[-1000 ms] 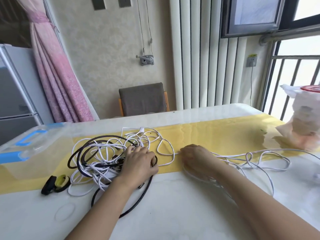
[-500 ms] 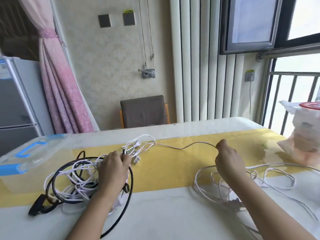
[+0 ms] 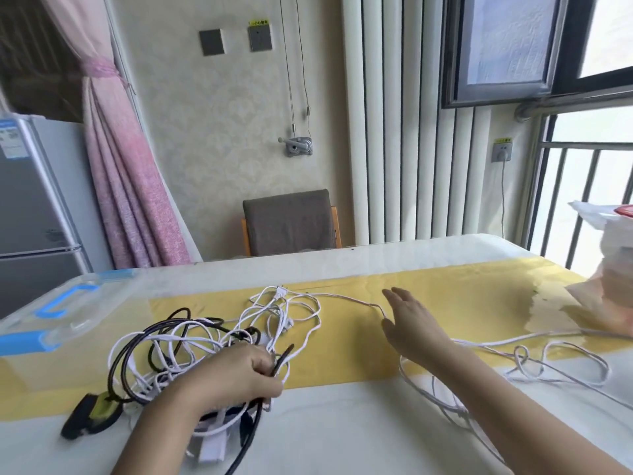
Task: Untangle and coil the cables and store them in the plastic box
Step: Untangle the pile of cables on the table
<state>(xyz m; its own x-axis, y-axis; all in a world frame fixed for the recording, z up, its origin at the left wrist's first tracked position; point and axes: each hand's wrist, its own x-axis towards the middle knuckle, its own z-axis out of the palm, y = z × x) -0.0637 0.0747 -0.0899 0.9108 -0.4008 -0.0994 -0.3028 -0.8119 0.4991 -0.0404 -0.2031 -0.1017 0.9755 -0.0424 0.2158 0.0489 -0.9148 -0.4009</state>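
A tangle of white and black cables (image 3: 191,344) lies on the yellow runner at the left. My left hand (image 3: 239,375) grips a bunch of these cables at the tangle's near right side, a black cable (image 3: 253,426) curving out below it. My right hand (image 3: 411,323) hovers over the runner with fingers spread; a thin white strand (image 3: 342,297) runs from the tangle to its thumb side, and whether the hand still touches it I cannot tell. More loose white cable (image 3: 534,361) loops under my right forearm. The clear plastic box (image 3: 65,313) with blue handles stands at far left.
A black and yellow-green device (image 3: 92,413) lies by the tangle at the near left. A white plastic bag with a red-lidded container (image 3: 616,255) stands at the right edge. A grey chair (image 3: 289,221) is behind the table, a fridge (image 3: 30,214) at left.
My right hand has opened from its pinch on the white strand, fingers now spread, and moved left toward the tangle. My left hand has pulled the bunch nearer. The camera tilted up.
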